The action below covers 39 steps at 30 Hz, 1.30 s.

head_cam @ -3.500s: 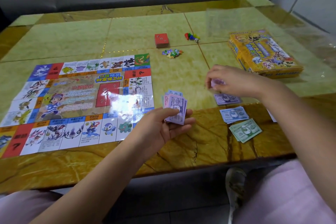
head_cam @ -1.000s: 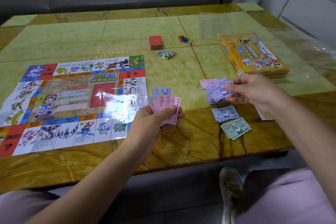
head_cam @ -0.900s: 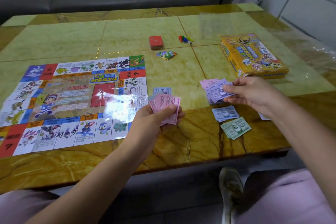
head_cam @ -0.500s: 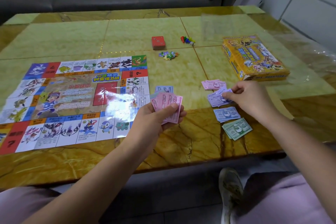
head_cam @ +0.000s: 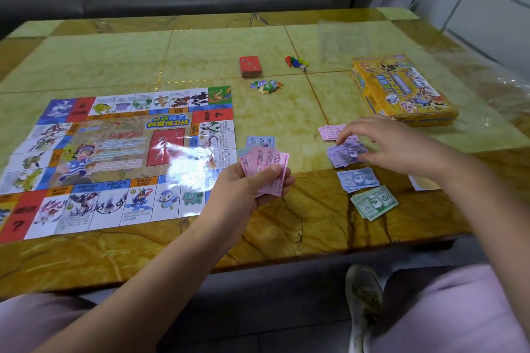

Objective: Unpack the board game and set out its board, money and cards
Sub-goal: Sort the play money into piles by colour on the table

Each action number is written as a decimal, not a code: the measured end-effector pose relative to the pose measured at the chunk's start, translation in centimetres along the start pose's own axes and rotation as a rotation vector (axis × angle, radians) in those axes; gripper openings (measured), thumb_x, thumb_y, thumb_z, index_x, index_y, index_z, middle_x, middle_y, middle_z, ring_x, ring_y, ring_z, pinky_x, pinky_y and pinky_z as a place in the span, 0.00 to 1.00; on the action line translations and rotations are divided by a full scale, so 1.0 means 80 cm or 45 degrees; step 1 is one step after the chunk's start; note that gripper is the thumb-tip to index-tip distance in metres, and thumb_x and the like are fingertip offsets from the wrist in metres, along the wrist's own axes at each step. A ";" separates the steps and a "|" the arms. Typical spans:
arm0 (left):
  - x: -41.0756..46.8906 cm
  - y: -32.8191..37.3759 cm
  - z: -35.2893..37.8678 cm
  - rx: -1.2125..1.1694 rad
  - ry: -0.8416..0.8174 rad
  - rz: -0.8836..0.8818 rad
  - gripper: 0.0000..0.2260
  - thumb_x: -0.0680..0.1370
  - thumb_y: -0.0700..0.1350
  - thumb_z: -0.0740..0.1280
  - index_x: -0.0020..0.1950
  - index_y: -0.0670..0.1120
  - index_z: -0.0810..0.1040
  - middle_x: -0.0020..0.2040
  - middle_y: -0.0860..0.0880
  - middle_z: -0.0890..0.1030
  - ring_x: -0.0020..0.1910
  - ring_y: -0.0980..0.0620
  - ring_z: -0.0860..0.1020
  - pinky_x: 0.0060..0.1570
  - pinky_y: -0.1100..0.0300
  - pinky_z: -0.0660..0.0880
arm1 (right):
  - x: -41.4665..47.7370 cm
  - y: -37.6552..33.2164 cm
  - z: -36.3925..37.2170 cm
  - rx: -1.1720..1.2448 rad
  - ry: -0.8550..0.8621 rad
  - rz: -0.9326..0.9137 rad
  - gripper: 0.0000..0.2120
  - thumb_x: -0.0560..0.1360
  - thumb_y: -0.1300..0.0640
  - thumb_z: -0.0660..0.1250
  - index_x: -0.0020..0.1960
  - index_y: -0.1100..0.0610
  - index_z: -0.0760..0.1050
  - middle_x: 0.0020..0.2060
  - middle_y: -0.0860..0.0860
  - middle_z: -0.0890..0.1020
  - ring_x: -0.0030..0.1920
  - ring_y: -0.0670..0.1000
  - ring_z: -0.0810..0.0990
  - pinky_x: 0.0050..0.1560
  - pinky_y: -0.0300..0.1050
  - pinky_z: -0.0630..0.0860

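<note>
The game board point(head_cam: 114, 157) lies flat on the left of the table. My left hand point(head_cam: 246, 192) grips a fan of pink bills point(head_cam: 266, 166) just right of the board. My right hand point(head_cam: 384, 146) hovers with spread fingers over a purple bill pile point(head_cam: 342, 155), thumb touching it. A pink bill pile point(head_cam: 328, 132), a blue bill pile point(head_cam: 357, 179) and a green bill pile point(head_cam: 374, 203) lie in a column around it. One blue bill point(head_cam: 261, 140) lies by the board. A red card deck point(head_cam: 250, 66) sits further back.
The yellow game box point(head_cam: 401, 92) stands at the right, with a clear plastic sheet point(head_cam: 344, 40) behind it. Coloured pawns and a die point(head_cam: 296, 61) and a heap of card tokens point(head_cam: 265, 86) lie mid-table. A white paper point(head_cam: 424, 182) shows under my right wrist. A sofa runs behind.
My right hand put pink bills down as a new pile, laid the purple bills on their pile and let go, its fingers now spread. My left hand keeps its fan of bills.
</note>
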<state>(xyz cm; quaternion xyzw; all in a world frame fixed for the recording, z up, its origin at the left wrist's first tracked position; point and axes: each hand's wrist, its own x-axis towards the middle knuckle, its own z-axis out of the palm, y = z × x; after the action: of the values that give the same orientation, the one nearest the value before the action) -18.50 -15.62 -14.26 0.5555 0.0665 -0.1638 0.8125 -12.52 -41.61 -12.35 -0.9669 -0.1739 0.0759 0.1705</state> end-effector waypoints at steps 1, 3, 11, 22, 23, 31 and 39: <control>0.000 0.000 0.000 -0.001 0.002 -0.001 0.04 0.77 0.37 0.66 0.48 0.38 0.79 0.40 0.45 0.84 0.44 0.48 0.83 0.47 0.58 0.81 | 0.002 0.000 -0.001 0.005 -0.014 -0.002 0.20 0.72 0.63 0.70 0.54 0.39 0.72 0.56 0.39 0.75 0.57 0.43 0.67 0.52 0.41 0.62; 0.001 0.000 -0.001 0.003 0.009 -0.002 0.04 0.77 0.37 0.66 0.49 0.38 0.79 0.41 0.44 0.84 0.44 0.47 0.83 0.47 0.58 0.81 | 0.005 0.000 -0.002 0.027 -0.038 0.012 0.21 0.72 0.62 0.71 0.52 0.38 0.72 0.55 0.38 0.75 0.57 0.42 0.67 0.48 0.37 0.63; 0.003 -0.001 -0.002 0.001 0.013 -0.002 0.04 0.76 0.37 0.66 0.49 0.38 0.79 0.41 0.44 0.84 0.43 0.47 0.83 0.45 0.59 0.81 | 0.013 0.001 -0.003 0.058 -0.066 -0.012 0.19 0.70 0.62 0.73 0.49 0.40 0.72 0.47 0.36 0.76 0.47 0.25 0.66 0.42 0.21 0.62; 0.003 0.001 -0.001 -0.006 0.009 0.010 0.03 0.76 0.36 0.66 0.47 0.38 0.79 0.39 0.44 0.84 0.41 0.48 0.83 0.43 0.59 0.81 | 0.012 -0.003 0.000 -0.028 -0.129 -0.085 0.22 0.74 0.61 0.69 0.52 0.34 0.71 0.58 0.43 0.70 0.62 0.46 0.65 0.58 0.43 0.63; 0.003 0.001 -0.001 0.001 0.008 0.010 0.03 0.76 0.36 0.66 0.47 0.39 0.79 0.39 0.44 0.84 0.41 0.48 0.83 0.43 0.59 0.81 | 0.011 -0.004 0.001 -0.022 -0.147 -0.081 0.24 0.75 0.63 0.68 0.51 0.33 0.70 0.58 0.42 0.70 0.63 0.45 0.64 0.58 0.44 0.63; 0.003 0.002 -0.002 -0.006 0.011 0.000 0.03 0.76 0.36 0.66 0.48 0.39 0.79 0.40 0.44 0.84 0.41 0.48 0.83 0.42 0.59 0.81 | 0.011 -0.011 0.010 -0.082 -0.199 0.003 0.23 0.77 0.67 0.61 0.58 0.39 0.73 0.62 0.43 0.67 0.64 0.48 0.63 0.63 0.51 0.67; 0.005 0.002 -0.002 0.011 0.019 -0.004 0.03 0.76 0.36 0.66 0.47 0.39 0.80 0.39 0.45 0.84 0.40 0.50 0.83 0.39 0.61 0.81 | 0.013 -0.013 0.014 -0.076 -0.195 -0.012 0.23 0.76 0.66 0.63 0.60 0.39 0.72 0.56 0.42 0.66 0.60 0.46 0.63 0.58 0.46 0.67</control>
<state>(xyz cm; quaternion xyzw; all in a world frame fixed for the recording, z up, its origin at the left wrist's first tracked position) -18.06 -15.50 -14.25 0.5603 0.0727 -0.1613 0.8092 -12.13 -39.97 -13.12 -0.9621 -0.1931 0.1435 0.1282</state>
